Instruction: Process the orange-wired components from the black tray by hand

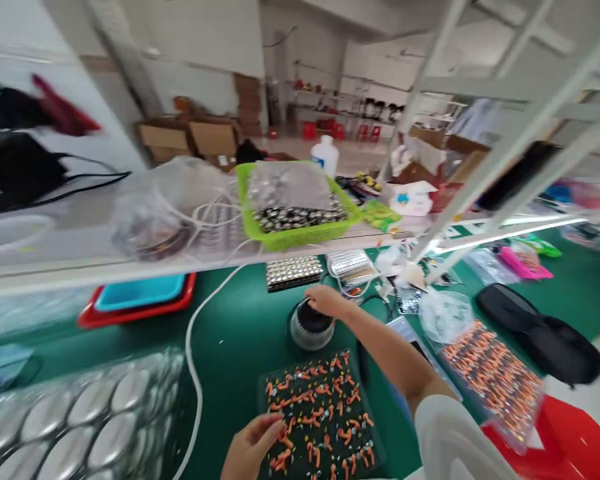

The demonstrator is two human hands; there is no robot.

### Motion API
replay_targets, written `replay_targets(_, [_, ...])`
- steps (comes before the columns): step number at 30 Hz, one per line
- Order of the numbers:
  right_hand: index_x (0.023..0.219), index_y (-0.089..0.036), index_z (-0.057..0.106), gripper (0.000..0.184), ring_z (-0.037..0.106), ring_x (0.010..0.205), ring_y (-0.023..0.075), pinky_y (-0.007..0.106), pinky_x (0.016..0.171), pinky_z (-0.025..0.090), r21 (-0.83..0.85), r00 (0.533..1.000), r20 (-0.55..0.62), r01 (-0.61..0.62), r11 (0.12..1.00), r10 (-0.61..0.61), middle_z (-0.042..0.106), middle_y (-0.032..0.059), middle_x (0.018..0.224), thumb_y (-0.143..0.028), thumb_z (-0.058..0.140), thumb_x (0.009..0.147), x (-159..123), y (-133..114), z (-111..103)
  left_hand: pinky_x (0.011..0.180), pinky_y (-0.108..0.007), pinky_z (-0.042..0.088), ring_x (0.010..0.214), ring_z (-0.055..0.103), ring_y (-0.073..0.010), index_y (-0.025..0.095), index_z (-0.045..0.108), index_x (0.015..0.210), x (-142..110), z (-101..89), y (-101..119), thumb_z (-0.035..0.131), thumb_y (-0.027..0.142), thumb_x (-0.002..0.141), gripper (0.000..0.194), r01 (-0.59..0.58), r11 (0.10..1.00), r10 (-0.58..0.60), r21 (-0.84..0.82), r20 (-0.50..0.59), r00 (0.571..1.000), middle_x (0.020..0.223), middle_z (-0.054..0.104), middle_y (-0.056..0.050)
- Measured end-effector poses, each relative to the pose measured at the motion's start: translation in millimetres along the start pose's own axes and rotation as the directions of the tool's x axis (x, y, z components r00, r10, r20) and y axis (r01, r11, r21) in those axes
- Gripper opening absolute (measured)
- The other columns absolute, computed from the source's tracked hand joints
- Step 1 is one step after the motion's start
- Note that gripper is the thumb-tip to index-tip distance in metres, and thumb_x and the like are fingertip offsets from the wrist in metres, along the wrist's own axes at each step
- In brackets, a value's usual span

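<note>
My right hand (325, 300) reaches forward to the top of a round device (311, 333) with a silvery body and a dark ribbed upper part. Its fingers are closed there, and what they hold, if anything, is hidden. At the lower middle, my left hand (253, 443) touches the left edge of a tray (320, 420) of small orange pieces with dark and metal bits, set in rows. The thumb and fingers of that hand are pinched together; anything between them is too small to make out.
Clear blister trays with silver oval parts (80, 427) lie at the left, beside a white cable (193, 373). A shelf with a green basket (300, 233) of metal parts overhangs the back. Another orange-piece tray (495, 373) and a black case (540, 333) lie right.
</note>
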State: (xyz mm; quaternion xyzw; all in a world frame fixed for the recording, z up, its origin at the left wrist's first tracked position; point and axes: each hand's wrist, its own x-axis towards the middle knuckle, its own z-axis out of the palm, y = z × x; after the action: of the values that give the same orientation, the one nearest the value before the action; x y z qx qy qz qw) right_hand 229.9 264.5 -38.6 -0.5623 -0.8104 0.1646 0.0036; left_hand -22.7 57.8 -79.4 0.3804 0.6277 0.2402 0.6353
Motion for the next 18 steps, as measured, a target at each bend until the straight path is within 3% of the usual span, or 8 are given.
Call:
replay_targets(2, [0.116,-0.015,0.056,0.029,0.058,0.104,0.0221,0.043,0.088,0.049,-0.043,0.999,0.040,0.000,0.999,0.002,0.058,0.0096,0.118,-0.029,0.055,0.091,24,8,0,0.074,-0.032,0.052,0.083,0.066,-0.0279,0.020,0.075,0.077,6,-8.0,-6,0.075,0.060,0.051,0.047,0.021,0.995,-0.020,-0.095,0.012,1.000,0.077,0.073,-0.005])
replay_targets(6, [0.117,-0.016,0.056,0.030,0.059,0.103,0.0215,0.042,0.087,0.050,-0.117,0.981,0.195,0.019,0.993,0.004,0.057,0.0095,0.121,-0.031,0.056,0.091,63,15,-11,0.075,-0.030,0.053,0.088,0.066,-0.0266,0.017,0.074,0.090,7,-18.1,-9,0.076,0.058,0.053,0.055,0.057,0.978,-0.054,-0.202,0.021,0.998,0.089,0.073,-0.008])
replay_targets(11, [0.112,-0.016,0.059,0.027,0.060,0.100,0.0210,0.041,0.086,0.051,-0.159,0.899,0.437,0.060,0.985,0.016,0.060,0.0075,0.114,-0.032,0.057,0.090,105,8,-13,0.082,-0.032,0.052,0.094,0.065,-0.0277,0.016,0.073,0.090,7,-26.5,-13,0.075,0.055,0.056,0.052,0.073,0.970,-0.073,-0.234,0.008,0.997,0.091,0.073,-0.009])
replay_targets(15, [0.115,-0.016,0.057,0.028,0.061,0.098,0.0201,0.040,0.083,0.052,-0.201,0.846,0.529,0.053,0.978,0.063,0.059,0.0081,0.116,-0.031,0.056,0.091,123,-6,-5,0.083,-0.032,0.051,0.093,0.065,-0.0272,0.016,0.073,0.088,12,-29.4,-19,0.075,0.055,0.057,0.050,0.062,0.970,-0.064,-0.233,0.000,0.998,0.091,0.072,-0.009])
replay_targets(18, [0.116,-0.016,0.056,0.029,0.061,0.097,0.0201,0.039,0.082,0.053,-0.208,0.853,0.518,0.060,0.976,0.058,0.059,0.0082,0.116,-0.031,0.055,0.091,121,-11,-5,0.078,-0.031,0.051,0.088,0.065,-0.0255,0.016,0.073,0.086,14,-30.1,-22,0.073,0.054,0.060,0.045,0.044,0.974,-0.043,-0.220,0.008,0.999,0.086,0.072,-0.007])
